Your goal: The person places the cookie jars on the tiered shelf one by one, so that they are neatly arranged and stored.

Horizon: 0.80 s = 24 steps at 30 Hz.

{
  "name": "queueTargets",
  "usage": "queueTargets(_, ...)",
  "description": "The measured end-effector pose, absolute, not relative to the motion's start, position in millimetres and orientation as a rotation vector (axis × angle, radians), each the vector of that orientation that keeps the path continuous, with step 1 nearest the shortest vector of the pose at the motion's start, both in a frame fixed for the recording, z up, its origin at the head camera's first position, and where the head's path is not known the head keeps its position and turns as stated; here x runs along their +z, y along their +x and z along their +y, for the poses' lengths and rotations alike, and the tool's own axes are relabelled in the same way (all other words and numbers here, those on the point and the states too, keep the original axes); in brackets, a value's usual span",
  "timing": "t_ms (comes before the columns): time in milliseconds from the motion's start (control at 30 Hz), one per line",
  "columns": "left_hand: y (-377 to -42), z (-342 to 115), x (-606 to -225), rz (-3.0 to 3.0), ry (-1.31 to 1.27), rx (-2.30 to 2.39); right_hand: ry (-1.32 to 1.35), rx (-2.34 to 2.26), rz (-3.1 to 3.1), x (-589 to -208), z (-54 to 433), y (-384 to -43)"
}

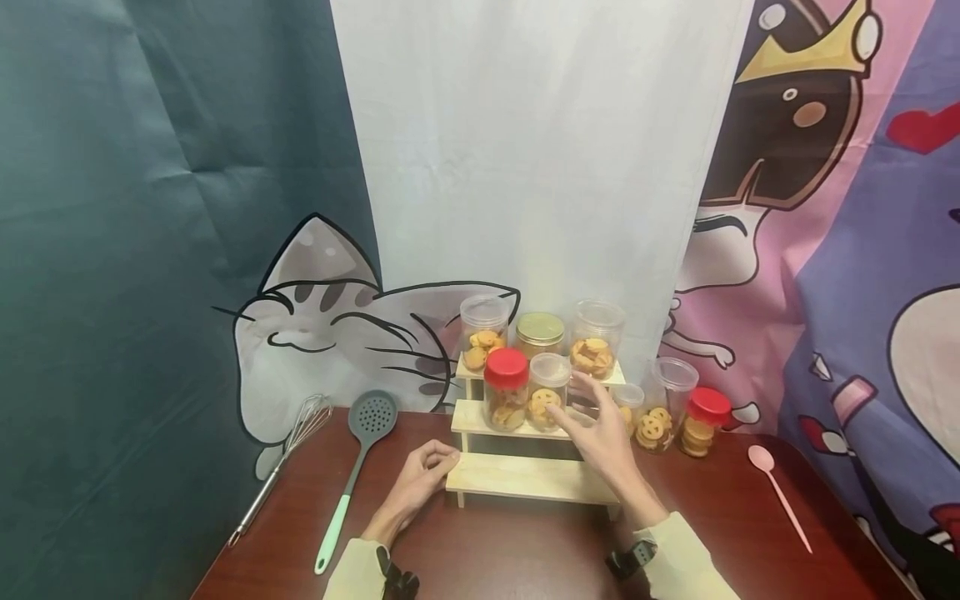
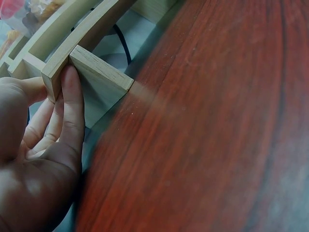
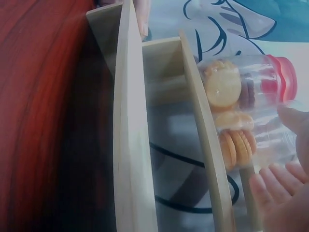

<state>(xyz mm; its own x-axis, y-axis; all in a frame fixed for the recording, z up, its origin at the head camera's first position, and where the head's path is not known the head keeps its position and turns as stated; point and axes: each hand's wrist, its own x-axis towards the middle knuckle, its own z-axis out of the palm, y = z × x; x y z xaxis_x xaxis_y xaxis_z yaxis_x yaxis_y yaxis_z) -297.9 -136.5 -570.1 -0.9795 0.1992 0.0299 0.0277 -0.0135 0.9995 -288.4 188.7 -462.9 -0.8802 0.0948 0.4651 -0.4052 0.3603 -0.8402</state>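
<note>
My left hand (image 1: pixel 418 479) pinches the left end of the lowest step of a pale wooden three-tier rack (image 1: pixel 532 478), thumb on one face and fingers on the other in the left wrist view. At the middle step, my right hand (image 1: pixel 604 432) is spread beside a clear-lidded cookie jar (image 1: pixel 546 393). Its thumb overlaps that jar's front, while the other fingers (image 3: pixel 275 182) lie along its right side, fairly straight. Left of this jar stands a red-lidded cookie jar (image 1: pixel 506 396), upright on the same step.
Two clear cookie jars (image 1: pixel 596 342) flank a gold-lidded jar (image 1: pixel 540 332) on the top step. Right of the rack stand more jars, one red-lidded (image 1: pixel 705 421), and a pink spoon (image 1: pixel 780 498). A whisk (image 1: pixel 281 467) and a slotted turner (image 1: pixel 360 458) lie left.
</note>
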Motion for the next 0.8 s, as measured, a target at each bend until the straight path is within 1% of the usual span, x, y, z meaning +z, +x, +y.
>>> queueTargets(133, -297.4, -136.6, -569.6, 2.131, 0.242, 2.131, 0.299, 1.526, -2.101, -462.6, 202.6, -282.5)
queueTargets(267, -297.9, -136.4, -570.2, 2.128, 0.247, 2.131, 0.248, 1.454, -2.049, -462.5, 222.7, -277.3)
queueTargets(500, -297.8, -135.9, -571.1, 2.14, 0.234, 2.121, 0.041, 1.338, -1.994, -466.8, 270.0, -272.5)
queueTargets(800, -298.2, -136.1, -568.3, 2.134, 0.233, 2.127, -0.295, 1.203, -1.871, -485.2, 336.5, -283.4)
